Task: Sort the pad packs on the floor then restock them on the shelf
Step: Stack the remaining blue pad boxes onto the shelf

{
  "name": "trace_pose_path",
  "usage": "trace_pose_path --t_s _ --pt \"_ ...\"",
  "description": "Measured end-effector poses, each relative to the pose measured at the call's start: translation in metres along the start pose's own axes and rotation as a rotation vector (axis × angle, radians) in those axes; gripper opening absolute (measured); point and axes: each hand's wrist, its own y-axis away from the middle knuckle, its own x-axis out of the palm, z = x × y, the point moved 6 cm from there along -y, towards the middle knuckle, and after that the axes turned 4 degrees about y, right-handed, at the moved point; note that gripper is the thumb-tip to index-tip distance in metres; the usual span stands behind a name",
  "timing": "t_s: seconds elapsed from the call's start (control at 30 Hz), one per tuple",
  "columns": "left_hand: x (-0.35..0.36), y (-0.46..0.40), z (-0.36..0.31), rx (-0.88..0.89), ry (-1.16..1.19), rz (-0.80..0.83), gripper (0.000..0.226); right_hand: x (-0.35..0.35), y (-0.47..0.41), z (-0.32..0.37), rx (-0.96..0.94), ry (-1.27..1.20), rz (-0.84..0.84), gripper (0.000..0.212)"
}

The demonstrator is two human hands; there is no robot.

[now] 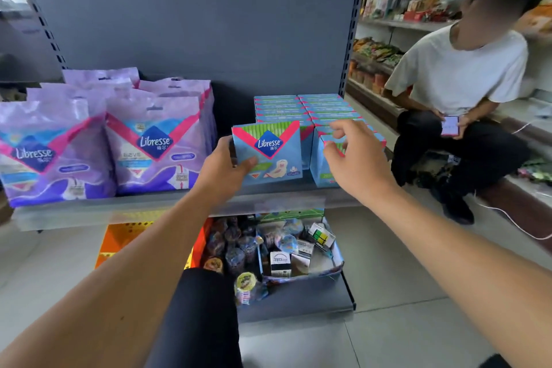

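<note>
My left hand (pixel 227 165) grips a light-blue Libresse pad box (pixel 270 155) by its left edge, upright at the front of the grey shelf (pixel 125 206). My right hand (pixel 352 152) reaches over the front box of the right-hand row of blue boxes (pixel 321 167), fingers apart and touching its top edge. Behind them two rows of the same blue boxes (pixel 304 107) stand packed toward the back panel. Several purple Libresse pad bags (pixel 149 140) stand on the left half of the shelf.
A gap of bare shelf lies between the purple bags and the blue boxes. Below, a lower shelf holds a cardboard tray (pixel 301 275) of small goods and an orange basket (pixel 125 236). A person in a white shirt (pixel 457 75) sits at the right with a phone, a white cable across the floor.
</note>
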Motion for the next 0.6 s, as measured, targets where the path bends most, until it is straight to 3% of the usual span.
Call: trace_pose_path --t_s 0.13,0.4,0.6 --pt "0.018 -0.010 0.004 0.010 -0.028 0.023 0.050 -0.011 -0.005 -0.008 -0.064 0.167 -0.031 0.035" --pt "0.047 -0.015 0.003 0.020 0.004 0.022 0.055 -0.009 -0.008 -0.014 -0.079 0.175 -0.024 0.038" --pt "0.053 -0.013 0.002 -0.018 -0.118 0.079 0.050 -0.002 -0.006 -0.018 -0.096 0.221 0.004 0.037"
